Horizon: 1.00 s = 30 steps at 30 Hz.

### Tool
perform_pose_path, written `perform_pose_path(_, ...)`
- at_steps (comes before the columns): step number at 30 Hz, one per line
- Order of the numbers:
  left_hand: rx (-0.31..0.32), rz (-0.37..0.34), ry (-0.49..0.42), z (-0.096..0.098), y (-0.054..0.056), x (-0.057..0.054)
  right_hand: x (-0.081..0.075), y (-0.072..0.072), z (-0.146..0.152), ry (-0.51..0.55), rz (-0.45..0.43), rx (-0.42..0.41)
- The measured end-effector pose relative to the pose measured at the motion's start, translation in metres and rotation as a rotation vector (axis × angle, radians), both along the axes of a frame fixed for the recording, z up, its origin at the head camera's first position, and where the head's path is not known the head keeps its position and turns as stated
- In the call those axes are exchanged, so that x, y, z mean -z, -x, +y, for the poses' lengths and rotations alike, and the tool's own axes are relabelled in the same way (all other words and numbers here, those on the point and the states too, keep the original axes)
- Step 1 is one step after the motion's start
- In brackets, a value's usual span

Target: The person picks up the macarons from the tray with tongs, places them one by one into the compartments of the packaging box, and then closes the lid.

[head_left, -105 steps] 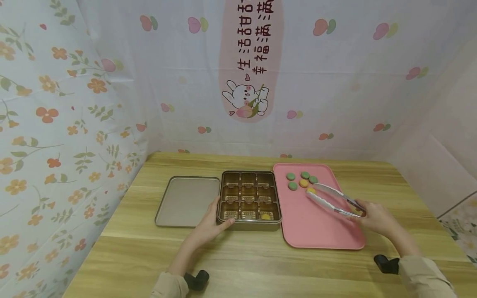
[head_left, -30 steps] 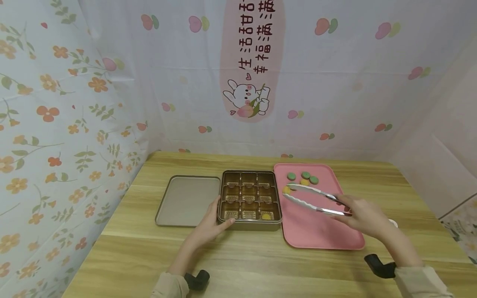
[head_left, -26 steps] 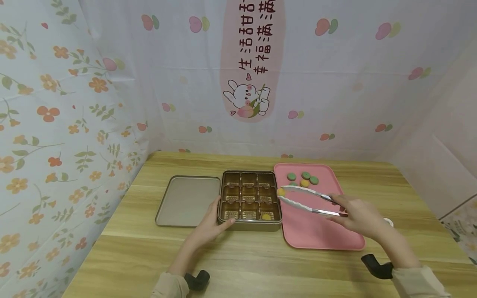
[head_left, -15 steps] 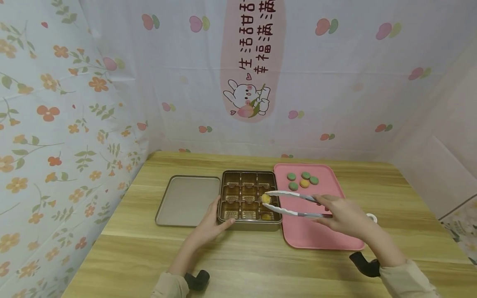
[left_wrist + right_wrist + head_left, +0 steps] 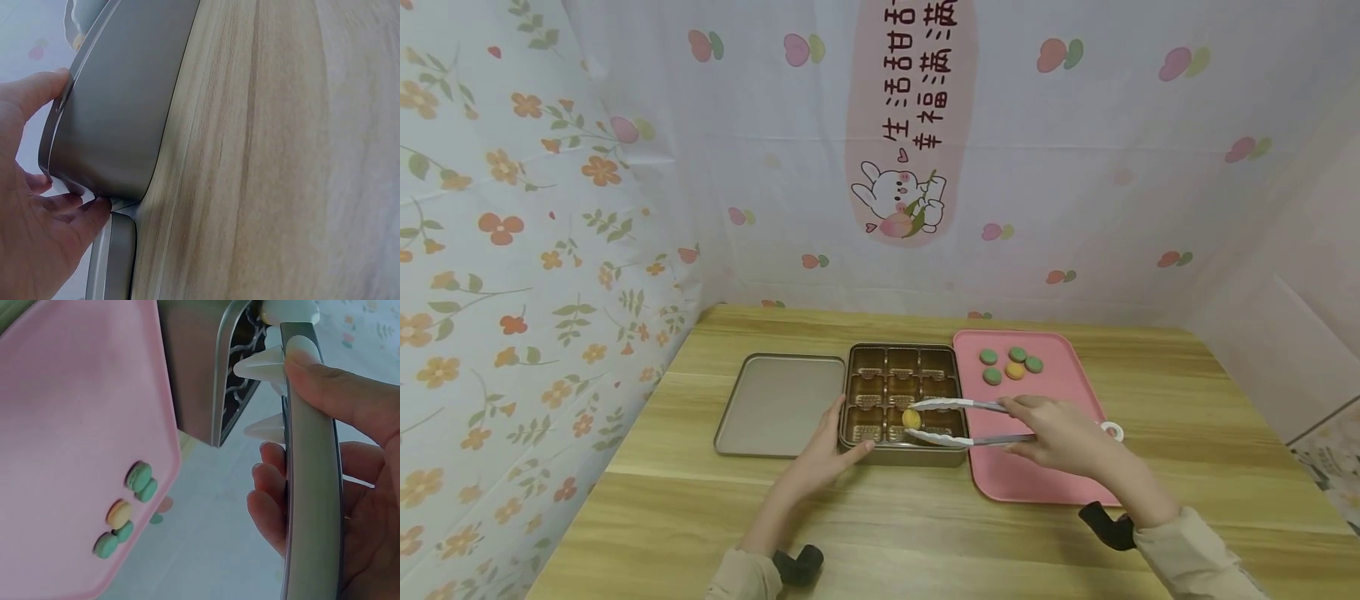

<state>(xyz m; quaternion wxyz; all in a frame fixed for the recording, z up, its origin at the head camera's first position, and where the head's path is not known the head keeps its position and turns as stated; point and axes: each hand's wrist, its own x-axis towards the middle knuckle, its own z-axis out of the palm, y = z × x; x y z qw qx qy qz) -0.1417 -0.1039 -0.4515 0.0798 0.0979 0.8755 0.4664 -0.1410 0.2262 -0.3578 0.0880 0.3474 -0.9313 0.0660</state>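
My left hand (image 5: 826, 452) holds the front left corner of a metal tin (image 5: 887, 457) with a nine-compartment insert. In the left wrist view the thumb lies on the rim and the fingertips press the side wall. My right hand (image 5: 1063, 431) grips silver tongs (image 5: 312, 469) with pale tips. A yellow macaron (image 5: 912, 418) is pinched between those tips, over the tin's front middle compartment. The tongs cross the front right compartment and hide most of it. Several green macarons (image 5: 992, 377) and one yellow macaron (image 5: 1015, 371) lie on a pink tray (image 5: 1030, 483).
Left of the tin lies its flat metal lid (image 5: 778, 408), close against it. The pink tray adjoins the tin on the right. All stand on a wooden table (image 5: 880, 533), with a patterned cloth (image 5: 760, 275) hanging behind it.
My right hand has carried the yellow macaron in the tongs from the tray leftward, across the tin's right column to the front middle compartment. My left hand stays on the tin.
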Motion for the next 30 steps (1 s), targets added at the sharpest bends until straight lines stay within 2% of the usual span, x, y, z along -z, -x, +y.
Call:
perform_pose_path(9,-0.005,-0.005,0.001,0.000,-0.001,0.000,-0.002,0.002,-0.006,-0.022,-0.009,-0.014)
perform_pose_path(14,-0.004,-0.011,-0.005,0.000,0.000,0.000,-0.002,0.003,-0.009,-0.037,-0.037,0.010)
perform_pose_path(23,0.000,-0.011,0.002,0.001,0.000,-0.001,0.002,0.001,0.000,0.013,-0.051,0.025)
perform_pose_path(30,0.002,-0.016,-0.004,0.000,0.001,0.001,0.002,0.002,0.026,0.069,-0.068,0.143)
